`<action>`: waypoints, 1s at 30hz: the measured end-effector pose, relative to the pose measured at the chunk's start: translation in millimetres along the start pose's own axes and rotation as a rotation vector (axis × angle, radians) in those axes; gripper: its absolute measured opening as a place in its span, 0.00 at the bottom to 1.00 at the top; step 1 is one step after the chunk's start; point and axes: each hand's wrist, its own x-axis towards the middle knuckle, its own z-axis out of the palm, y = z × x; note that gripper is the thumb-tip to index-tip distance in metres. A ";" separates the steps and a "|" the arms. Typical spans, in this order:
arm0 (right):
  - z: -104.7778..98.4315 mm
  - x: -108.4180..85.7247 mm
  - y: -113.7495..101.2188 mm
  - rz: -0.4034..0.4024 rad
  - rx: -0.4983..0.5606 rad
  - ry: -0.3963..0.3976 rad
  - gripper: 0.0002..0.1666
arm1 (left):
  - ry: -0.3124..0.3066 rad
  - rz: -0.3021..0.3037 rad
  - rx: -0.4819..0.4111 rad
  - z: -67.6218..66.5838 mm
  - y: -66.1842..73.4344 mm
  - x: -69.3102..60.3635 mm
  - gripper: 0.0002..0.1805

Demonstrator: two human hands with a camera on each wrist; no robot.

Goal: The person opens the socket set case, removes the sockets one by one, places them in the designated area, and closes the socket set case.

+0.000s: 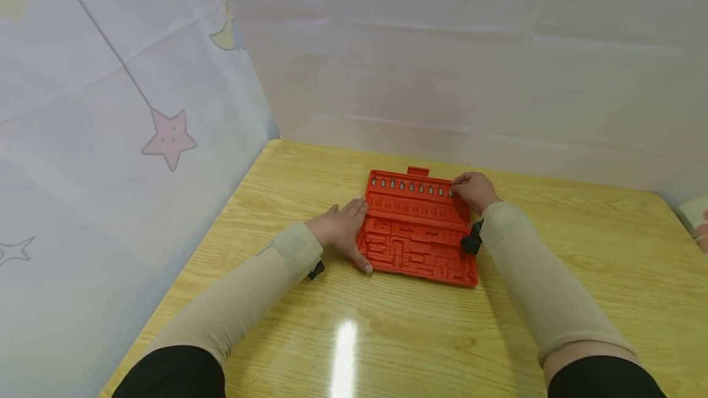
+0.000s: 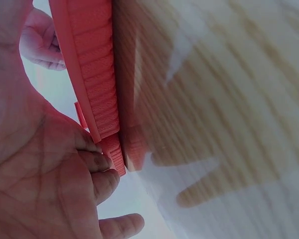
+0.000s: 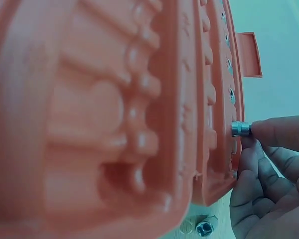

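An opened red plastic tool case (image 1: pixel 417 257) lies on the table, with molded recesses in both halves. Several small metal sockets (image 1: pixel 411 187) stand in a row along its far half. My right hand (image 1: pixel 475 191) is at that row's right end. Between thumb and index finger it pinches a silver socket (image 3: pixel 240 129), whose other end meets the case's slot. My left hand (image 1: pixel 340 229) rests against the case's left edge, fingers extended and thumb at the near corner. In the left wrist view, the fingers touch the ribbed red side (image 2: pixel 92 64).
Another metal socket (image 3: pixel 205 226) lies on the table beside the case, seen in the right wrist view. The case's red latch tab (image 1: pixel 418 171) sticks out at the far edge. A pale printed cloth (image 1: pixel 442 78) hangs behind the wooden table (image 1: pixel 298 336).
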 end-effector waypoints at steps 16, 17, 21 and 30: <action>-12.4 1.9 8.6 -0.005 0.128 0.012 0.27 | 0.001 0.004 -0.016 3.3 -1.0 1.3 0.81; -14.2 1.0 9.3 -0.008 0.135 0.007 0.27 | 0.006 0.007 -0.014 3.2 -1.2 1.2 0.81; -21.2 -1.0 14.5 0.002 0.148 -0.011 0.29 | 0.021 0.017 -0.007 1.9 -1.8 0.1 0.80; -33.8 -5.3 24.3 0.020 0.112 -0.030 0.30 | 0.018 0.027 -0.022 0.2 -1.5 -1.1 0.80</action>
